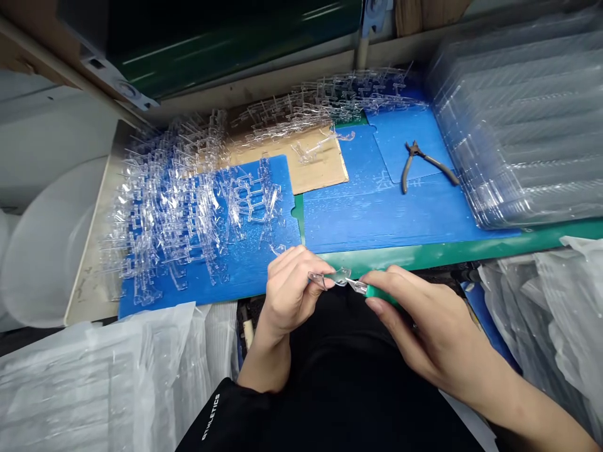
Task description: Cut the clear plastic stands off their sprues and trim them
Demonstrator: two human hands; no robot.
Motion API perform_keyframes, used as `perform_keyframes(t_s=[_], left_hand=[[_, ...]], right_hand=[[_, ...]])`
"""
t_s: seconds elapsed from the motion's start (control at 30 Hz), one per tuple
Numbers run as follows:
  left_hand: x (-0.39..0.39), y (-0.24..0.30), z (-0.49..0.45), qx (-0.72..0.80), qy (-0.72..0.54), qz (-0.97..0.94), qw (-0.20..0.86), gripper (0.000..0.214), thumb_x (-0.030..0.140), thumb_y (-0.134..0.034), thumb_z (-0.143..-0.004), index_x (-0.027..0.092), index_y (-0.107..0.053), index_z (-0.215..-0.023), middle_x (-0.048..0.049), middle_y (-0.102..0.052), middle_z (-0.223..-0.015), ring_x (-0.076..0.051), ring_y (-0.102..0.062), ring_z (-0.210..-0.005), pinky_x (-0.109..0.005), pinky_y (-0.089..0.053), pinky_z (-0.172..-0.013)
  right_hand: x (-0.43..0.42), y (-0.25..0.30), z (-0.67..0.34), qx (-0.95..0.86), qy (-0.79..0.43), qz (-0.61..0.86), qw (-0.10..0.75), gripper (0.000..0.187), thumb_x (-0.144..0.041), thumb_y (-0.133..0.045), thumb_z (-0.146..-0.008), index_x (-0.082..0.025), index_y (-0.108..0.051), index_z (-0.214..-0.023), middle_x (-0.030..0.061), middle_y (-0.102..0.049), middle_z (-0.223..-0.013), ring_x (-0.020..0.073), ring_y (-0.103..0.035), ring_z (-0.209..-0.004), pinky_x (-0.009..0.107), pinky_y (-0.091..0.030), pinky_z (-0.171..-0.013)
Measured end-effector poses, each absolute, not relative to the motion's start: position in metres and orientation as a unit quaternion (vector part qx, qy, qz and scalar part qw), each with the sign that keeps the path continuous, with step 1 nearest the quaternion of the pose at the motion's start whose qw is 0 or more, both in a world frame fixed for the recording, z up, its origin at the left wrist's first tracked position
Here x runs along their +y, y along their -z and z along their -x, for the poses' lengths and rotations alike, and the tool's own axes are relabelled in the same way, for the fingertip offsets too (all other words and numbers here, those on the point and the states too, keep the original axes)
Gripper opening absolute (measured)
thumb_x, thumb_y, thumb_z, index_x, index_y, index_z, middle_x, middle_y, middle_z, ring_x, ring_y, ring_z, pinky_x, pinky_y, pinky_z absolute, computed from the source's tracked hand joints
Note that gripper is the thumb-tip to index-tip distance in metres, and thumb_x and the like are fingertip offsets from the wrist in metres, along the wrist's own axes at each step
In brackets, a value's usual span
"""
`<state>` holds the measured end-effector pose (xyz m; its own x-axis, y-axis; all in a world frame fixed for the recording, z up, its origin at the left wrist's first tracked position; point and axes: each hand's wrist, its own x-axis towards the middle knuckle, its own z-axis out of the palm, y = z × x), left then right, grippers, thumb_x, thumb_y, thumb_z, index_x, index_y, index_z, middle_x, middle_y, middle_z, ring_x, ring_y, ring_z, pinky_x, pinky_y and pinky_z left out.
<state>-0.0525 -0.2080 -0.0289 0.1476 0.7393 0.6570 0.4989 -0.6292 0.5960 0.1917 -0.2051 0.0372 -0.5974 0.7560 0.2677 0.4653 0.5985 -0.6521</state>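
My left hand (294, 289) pinches a small clear plastic part (340, 276) near the table's front edge. From the right, my right hand (424, 314) grips a green-handled utility knife (379, 294), its fingers wrapped round the handle. The knife's blade points left and meets the clear part, or lies very close to it. Much of the handle is hidden in my palm. Beyond my hands, many clear plastic mouldings on sprues (174, 207) are heaped on the left of the blue sheet (348, 220).
Side cutters (414, 157) lie with handles spread at the back right. Stacked clear trays (537, 132) stand on the right. More mouldings (330, 97) line the back, beside a cardboard piece (315, 169). Translucent bags (108, 376) flank me, and a dark green shelf (226, 37) overhangs the table.
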Motion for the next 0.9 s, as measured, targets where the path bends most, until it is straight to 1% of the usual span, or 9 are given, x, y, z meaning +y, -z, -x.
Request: perform_keyframes(t_s=[0.13,0.23,0.3,0.4,0.5,0.57,0.6,0.77,0.9], left_hand=[[-0.209,0.029,0.051,0.417,-0.501,-0.751,0.111,0.018,0.035,-0.061,-0.111,0.021,-0.068,-0.104,-0.0027,-0.071,-0.079,-0.016,-0.061,-0.068,-0.032,-0.045,-0.067],[-0.211,0.028,0.05,0.417,-0.508,-0.744,0.122,0.018,0.037,-0.062,-0.111,0.021,-0.068,-0.104,-0.002,-0.07,-0.078,-0.015,-0.061,-0.067,-0.032,-0.045,-0.066],[-0.212,0.026,0.049,0.414,-0.512,-0.739,0.143,0.017,0.035,-0.062,-0.111,0.021,-0.069,-0.105,-0.0024,-0.071,-0.08,-0.015,-0.061,-0.067,-0.031,-0.045,-0.066],[-0.214,0.023,0.048,0.404,-0.509,-0.725,0.228,0.016,0.032,-0.06,-0.111,0.02,-0.07,-0.106,-0.0032,-0.071,-0.082,-0.015,-0.06,-0.069,-0.031,-0.046,-0.066],[-0.218,0.02,0.046,0.393,-0.506,-0.679,0.358,0.029,0.043,-0.054,-0.113,0.02,-0.07,-0.105,-0.0047,-0.069,-0.081,-0.017,-0.062,-0.074,-0.031,-0.048,-0.068],[-0.222,0.02,0.044,0.386,-0.513,-0.649,0.409,0.039,0.049,-0.047,-0.115,0.02,-0.07,-0.104,-0.0055,-0.068,-0.081,-0.018,-0.062,-0.074,-0.032,-0.048,-0.069],[-0.224,0.02,0.043,0.383,-0.516,-0.64,0.421,0.042,0.049,-0.044,-0.116,0.02,-0.07,-0.102,-0.0055,-0.067,-0.081,-0.017,-0.061,-0.073,-0.032,-0.048,-0.068],[-0.227,0.019,0.042,0.396,-0.499,-0.637,0.434,0.042,0.046,-0.043,-0.116,0.02,-0.07,-0.096,-0.005,-0.067,-0.08,-0.017,-0.061,-0.072,-0.033,-0.048,-0.068],[-0.227,0.018,0.043,0.384,-0.498,-0.642,0.439,0.039,0.044,-0.044,-0.116,0.021,-0.068,-0.094,-0.0037,-0.066,-0.079,-0.017,-0.06,-0.07,-0.033,-0.046,-0.068]], right_hand=[[-0.203,-0.038,-0.194,-0.843,-0.3,0.362,0.261,0.017,-0.017,-0.055,-0.112,-0.023,-0.058,-0.127,0.0031,-0.07,-0.098,0.0185,-0.069,-0.077,0.032,-0.047,-0.066],[-0.195,-0.035,-0.197,-0.827,-0.313,0.388,0.258,0.015,-0.017,-0.054,-0.113,-0.024,-0.06,-0.124,0.0038,-0.071,-0.101,0.0201,-0.071,-0.085,0.033,-0.051,-0.075],[-0.189,-0.033,-0.197,-0.819,-0.315,0.406,0.257,0.012,-0.018,-0.054,-0.113,-0.024,-0.061,-0.121,0.0044,-0.073,-0.102,0.0215,-0.072,-0.089,0.034,-0.051,-0.078],[-0.182,-0.032,-0.196,-0.81,-0.329,0.411,0.258,0.009,-0.019,-0.055,-0.113,-0.024,-0.061,-0.116,0.0034,-0.072,-0.1,0.0209,-0.071,-0.088,0.033,-0.051,-0.077],[-0.181,-0.036,-0.194,-0.808,-0.358,0.382,0.268,0.013,-0.017,-0.056,-0.113,-0.025,-0.062,-0.121,0.0032,-0.072,-0.105,0.0194,-0.07,-0.092,0.031,-0.052,-0.081],[-0.181,-0.041,-0.193,-0.813,-0.376,0.346,0.281,0.019,-0.016,-0.056,-0.113,-0.026,-0.062,-0.127,0.0035,-0.073,-0.11,0.0187,-0.07,-0.097,0.03,-0.053,-0.086],[-0.181,-0.043,-0.192,-0.816,-0.383,0.327,0.284,0.021,-0.015,-0.057,-0.112,-0.026,-0.062,-0.13,0.0034,-0.073,-0.111,0.0182,-0.07,-0.097,0.029,-0.053,-0.087],[-0.182,-0.049,-0.189,-0.826,-0.394,0.279,0.293,0.03,-0.015,-0.058,-0.112,-0.026,-0.063,-0.139,0.003,-0.073,-0.108,0.0156,-0.069,-0.089,0.026,-0.054,-0.08],[-0.181,-0.048,-0.189,-0.829,-0.395,0.274,0.286,0.032,-0.017,-0.057,-0.112,-0.028,-0.063,-0.142,0.0029,-0.072,-0.105,0.0165,-0.068,-0.083,0.029,-0.052,-0.074]])
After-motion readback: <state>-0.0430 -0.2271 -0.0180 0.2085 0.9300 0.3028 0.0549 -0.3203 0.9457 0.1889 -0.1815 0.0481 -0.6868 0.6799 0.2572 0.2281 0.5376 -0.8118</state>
